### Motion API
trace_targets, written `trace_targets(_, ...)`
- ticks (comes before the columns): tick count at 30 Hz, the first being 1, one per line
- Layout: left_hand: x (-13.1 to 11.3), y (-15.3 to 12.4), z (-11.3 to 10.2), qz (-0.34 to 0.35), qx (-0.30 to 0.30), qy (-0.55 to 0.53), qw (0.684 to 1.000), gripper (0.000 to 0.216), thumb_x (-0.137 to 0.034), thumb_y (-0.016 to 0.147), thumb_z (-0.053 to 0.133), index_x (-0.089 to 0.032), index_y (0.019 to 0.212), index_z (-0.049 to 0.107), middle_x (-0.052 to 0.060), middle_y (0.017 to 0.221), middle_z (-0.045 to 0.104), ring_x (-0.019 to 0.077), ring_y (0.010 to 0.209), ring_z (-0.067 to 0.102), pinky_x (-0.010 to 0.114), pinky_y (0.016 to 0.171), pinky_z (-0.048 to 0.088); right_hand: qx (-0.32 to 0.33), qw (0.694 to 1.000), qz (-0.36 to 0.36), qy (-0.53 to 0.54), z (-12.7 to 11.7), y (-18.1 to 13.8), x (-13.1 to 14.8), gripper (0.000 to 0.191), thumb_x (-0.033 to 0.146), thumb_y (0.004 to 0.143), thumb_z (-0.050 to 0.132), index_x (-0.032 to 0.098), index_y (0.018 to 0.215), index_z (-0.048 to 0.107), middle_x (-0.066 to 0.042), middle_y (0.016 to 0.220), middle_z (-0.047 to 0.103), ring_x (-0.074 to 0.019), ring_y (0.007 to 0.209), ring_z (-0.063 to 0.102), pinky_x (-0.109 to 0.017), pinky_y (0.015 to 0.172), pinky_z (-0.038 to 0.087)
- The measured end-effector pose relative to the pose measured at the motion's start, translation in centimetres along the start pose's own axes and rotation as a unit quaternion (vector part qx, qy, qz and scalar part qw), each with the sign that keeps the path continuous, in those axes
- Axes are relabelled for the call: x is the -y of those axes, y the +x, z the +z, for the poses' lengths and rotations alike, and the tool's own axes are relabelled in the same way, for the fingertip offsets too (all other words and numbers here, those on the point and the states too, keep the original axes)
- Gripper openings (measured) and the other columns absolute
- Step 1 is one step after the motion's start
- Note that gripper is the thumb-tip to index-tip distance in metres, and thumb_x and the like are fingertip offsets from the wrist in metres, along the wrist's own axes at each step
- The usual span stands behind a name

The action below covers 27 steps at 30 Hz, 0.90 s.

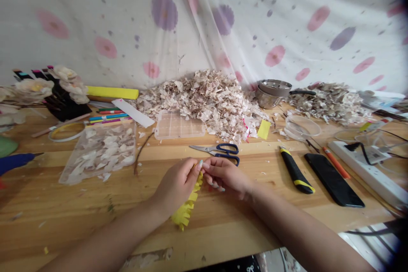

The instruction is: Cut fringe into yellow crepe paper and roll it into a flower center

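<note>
A fringed yellow paper strip (187, 210) hangs below my left hand (178, 182), its cut edge showing along the lower side. The thumb and fingers of that hand are closed on the strip's upper end. My right hand (226, 176) meets it there, thumb and fingertips pinched together close to the left thumb. What lies between the right fingertips is too small to make out. Just beyond the hands lie blue-handled scissors (219, 150), their blades pointing left.
Heaps of pale petal-like scraps (210, 97) line the back. A scrap-filled plastic box (68, 174) and fabric flowers (35, 87) are at left. A utility knife (295, 170), phone (333, 180) and power strip (366, 170) lie right. A metal bowl (269, 100) stands at the back.
</note>
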State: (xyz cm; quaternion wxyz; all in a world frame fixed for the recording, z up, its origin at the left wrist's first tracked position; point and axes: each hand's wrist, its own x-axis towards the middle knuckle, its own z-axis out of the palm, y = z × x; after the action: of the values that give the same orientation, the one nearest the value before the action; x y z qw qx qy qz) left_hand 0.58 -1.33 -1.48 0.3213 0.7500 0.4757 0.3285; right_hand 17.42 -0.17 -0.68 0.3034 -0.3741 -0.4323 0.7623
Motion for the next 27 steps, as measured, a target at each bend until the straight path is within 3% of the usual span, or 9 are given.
trace_targets(7,-0.2,0.3,0.9,-0.136,-0.005,-0.312,0.940,0.033,-0.049,0.080,0.056,-0.017,0.074,0.058,-0.002,0.065,0.057,0.0137,0.062,0.052,0.023,0.058,0.040,-0.074,0.940,-0.198,-0.268,-0.3,0.4,-1.6,0.029,0.043,0.090,0.048,0.018,0.074,0.048,0.004,0.053,0.051,-0.0088,0.046,0.047,-0.020,0.047,0.037)
trace_targets(9,-0.6,0.4,0.9,-0.193,-0.002,-0.394,0.899,0.033,-0.049,0.072,0.065,-0.016,0.074,0.059,-0.002,0.064,0.058,0.0119,0.060,0.051,0.021,0.056,0.039,-0.088,0.869,-0.290,-0.391,-0.6,0.2,-1.5,0.023,0.031,0.093,0.044,0.018,0.075,0.050,0.001,0.059,0.055,-0.0112,0.054,0.052,-0.022,0.053,0.040)
trace_targets(13,-0.9,0.6,0.7,-0.251,0.062,-0.487,0.834,0.036,-0.048,0.063,0.072,-0.016,0.066,0.055,-0.005,0.052,0.049,0.0073,0.045,0.041,0.020,0.046,0.033,-0.060,0.637,-0.463,-0.614,-1.7,-0.2,-0.1,0.021,0.013,0.092,0.037,0.016,0.085,0.057,-0.007,0.076,0.063,-0.0162,0.069,0.055,-0.027,0.061,0.043)
trace_targets(15,-0.8,0.7,0.6,-0.245,0.087,-0.480,0.838,0.040,-0.052,0.061,0.072,-0.017,0.062,0.052,-0.006,0.047,0.045,0.0069,0.040,0.036,0.021,0.042,0.030,-0.040,0.592,-0.488,-0.640,-2.2,-0.4,0.5,0.024,0.012,0.092,0.035,0.016,0.088,0.058,-0.009,0.079,0.064,-0.0170,0.071,0.055,-0.029,0.063,0.044)
trace_targets(17,-0.7,0.8,0.6,-0.234,0.087,-0.469,0.847,0.042,-0.055,0.062,0.070,-0.017,0.064,0.052,-0.006,0.048,0.045,0.0074,0.040,0.035,0.021,0.042,0.029,-0.045,0.645,-0.469,-0.601,-2.2,-0.4,0.8,0.023,0.018,0.093,0.037,0.016,0.085,0.058,-0.008,0.078,0.063,-0.0165,0.071,0.055,-0.029,0.063,0.044)
trace_targets(19,-0.6,0.7,0.6,-0.186,0.044,-0.394,0.899,0.037,-0.053,0.072,0.064,-0.018,0.068,0.053,-0.005,0.054,0.048,0.0092,0.046,0.040,0.022,0.046,0.032,-0.069,0.778,-0.382,-0.493,-1.9,-0.1,0.6,0.029,0.033,0.094,0.040,0.017,0.075,0.055,-0.005,0.067,0.059,-0.0141,0.061,0.054,-0.026,0.057,0.043)
trace_targets(22,-0.4,0.4,0.3,-0.052,-0.029,-0.146,0.988,0.029,-0.040,0.090,0.046,-0.019,0.071,0.052,-0.002,0.063,0.051,0.0132,0.060,0.048,0.025,0.057,0.037,-0.062,0.965,-0.120,-0.225,-0.9,0.4,-0.1,0.050,0.060,0.091,0.031,0.019,0.067,0.047,0.003,0.049,0.049,-0.0091,0.038,0.043,-0.021,0.038,0.035)
trace_targets(24,-0.3,0.2,0.1,0.027,-0.042,-0.001,0.999,0.027,-0.031,0.093,0.039,-0.019,0.073,0.052,-0.001,0.066,0.053,0.0152,0.063,0.051,0.027,0.061,0.038,-0.034,0.996,0.018,-0.081,-0.3,0.7,-0.5,0.058,0.068,0.087,0.026,0.018,0.068,0.049,0.002,0.048,0.051,-0.0075,0.033,0.041,-0.018,0.031,0.028)
trace_targets(27,0.0,0.3,0.2,0.112,-0.054,0.114,0.986,0.023,-0.022,0.093,0.036,-0.019,0.078,0.053,0.002,0.070,0.058,0.0171,0.066,0.055,0.028,0.063,0.042,-0.010,0.996,0.089,0.001,0.1,0.5,-0.5,0.051,0.062,0.086,0.040,0.016,0.067,0.050,0.003,0.047,0.052,-0.0051,0.032,0.040,-0.015,0.028,0.022)
